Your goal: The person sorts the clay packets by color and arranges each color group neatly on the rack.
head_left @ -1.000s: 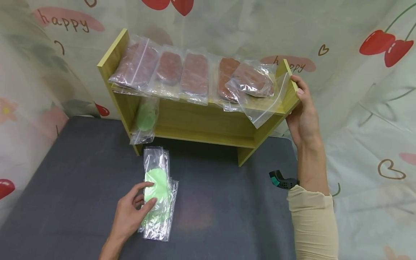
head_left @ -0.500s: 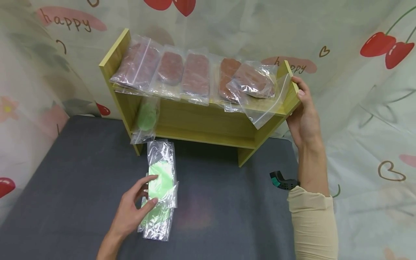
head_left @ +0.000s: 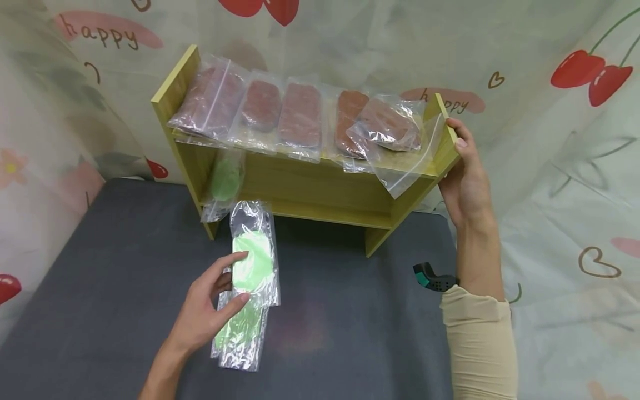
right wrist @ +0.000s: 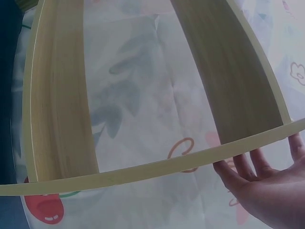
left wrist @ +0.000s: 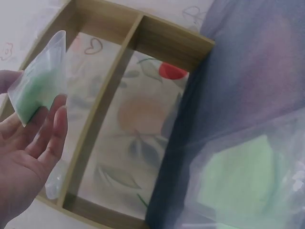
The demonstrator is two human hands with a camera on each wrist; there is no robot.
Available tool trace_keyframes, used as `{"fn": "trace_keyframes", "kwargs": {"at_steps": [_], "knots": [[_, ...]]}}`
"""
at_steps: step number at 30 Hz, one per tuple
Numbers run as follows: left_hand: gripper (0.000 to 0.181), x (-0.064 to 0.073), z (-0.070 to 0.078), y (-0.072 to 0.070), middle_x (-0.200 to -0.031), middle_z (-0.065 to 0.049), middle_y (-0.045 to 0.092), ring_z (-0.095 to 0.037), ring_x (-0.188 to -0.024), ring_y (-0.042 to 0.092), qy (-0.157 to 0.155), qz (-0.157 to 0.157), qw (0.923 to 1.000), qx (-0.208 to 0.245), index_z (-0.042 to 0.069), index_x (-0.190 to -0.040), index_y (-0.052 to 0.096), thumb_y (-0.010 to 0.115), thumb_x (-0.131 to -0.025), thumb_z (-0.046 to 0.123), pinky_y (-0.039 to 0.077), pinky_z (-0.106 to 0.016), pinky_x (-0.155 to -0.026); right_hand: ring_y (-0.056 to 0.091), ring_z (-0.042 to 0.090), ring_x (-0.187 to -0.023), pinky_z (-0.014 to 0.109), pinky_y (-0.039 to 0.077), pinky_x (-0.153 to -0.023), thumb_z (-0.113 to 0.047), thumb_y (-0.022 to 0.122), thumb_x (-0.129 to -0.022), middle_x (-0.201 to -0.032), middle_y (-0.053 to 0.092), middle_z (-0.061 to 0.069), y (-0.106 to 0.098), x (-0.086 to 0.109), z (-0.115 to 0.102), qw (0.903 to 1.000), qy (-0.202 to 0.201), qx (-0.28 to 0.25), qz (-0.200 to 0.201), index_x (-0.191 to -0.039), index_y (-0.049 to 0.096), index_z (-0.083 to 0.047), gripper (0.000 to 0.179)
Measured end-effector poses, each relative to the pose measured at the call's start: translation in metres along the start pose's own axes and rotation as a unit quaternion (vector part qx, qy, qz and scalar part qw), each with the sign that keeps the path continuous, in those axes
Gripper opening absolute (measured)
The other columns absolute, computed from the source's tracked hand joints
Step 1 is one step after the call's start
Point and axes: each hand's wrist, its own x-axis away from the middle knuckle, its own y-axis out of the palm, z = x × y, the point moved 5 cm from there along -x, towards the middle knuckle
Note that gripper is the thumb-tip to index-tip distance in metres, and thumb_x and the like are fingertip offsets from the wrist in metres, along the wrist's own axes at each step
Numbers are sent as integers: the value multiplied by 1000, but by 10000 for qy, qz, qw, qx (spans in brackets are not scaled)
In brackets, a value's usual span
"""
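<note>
My left hand (head_left: 205, 308) pinches a clear plastic bag with a flat, light green slab (head_left: 256, 266) inside, its thumb and fingers at the bag's left side. In the left wrist view that bag (left wrist: 40, 90) stands tilted between thumb and fingers. Below it in the head view, more clear bags with green contents (head_left: 242, 330) lie overlapping on the dark table. My right hand (head_left: 470, 183) rests against the outer face of the right side panel of a small wooden shelf (head_left: 320, 211). Its fingertips (right wrist: 221, 167) touch that panel in the right wrist view.
Several bags of reddish-brown slabs (head_left: 300, 114) lie along the upper shelf, one large zip bag (head_left: 395, 178) hanging over its front edge. Another green bagged slab (head_left: 226, 180) sits at the lower shelf's left end. A printed curtain (head_left: 350, 44) stands behind.
My left hand has moved the green bag up and slightly right, toward the shelf, off the bags below it. My right hand has stayed against the shelf's side.
</note>
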Motion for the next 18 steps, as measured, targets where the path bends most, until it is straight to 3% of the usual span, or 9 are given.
{"fn": "trace_keyframes", "kwargs": {"at_steps": [3,9,12,18], "knots": [[66,-5,4,0,-142,-4,53,-12,-105,66,-34,-44,9999,117,15,-144,50,75,-85,-2,49,-19,-89,39,28,-127,40,37,-95,-30,50,-100,-148,37,9,0,0,0,10000,-2,58,15,-144,46,-20,44],[66,-16,12,-3,-135,-5,55,-17,-77,69,-43,-114,9997,196,16,-144,49,75,-86,-2,55,-24,-72,39,28,-127,41,37,-95,-30,50,-100,-147,37,9,-1,-1,1,9999,-18,93,44,-144,47,-21,44],[66,-20,16,-2,-131,-6,58,-20,-77,71,-55,-213,9993,300,18,-145,48,74,-87,0,56,-28,-66,39,28,-126,40,37,-94,-30,50,-100,-146,37,9,-1,-1,1,10000,-34,76,30,-144,46,-20,44],[66,-33,21,0,-102,-6,68,-15,-75,69,3,-243,9995,218,16,-145,49,74,-87,-1,54,-28,-64,40,27,-125,39,38,-93,-30,50,-100,-145,38,9,-1,0,2,10000,-65,26,22,-143,46,-19,45]]}}
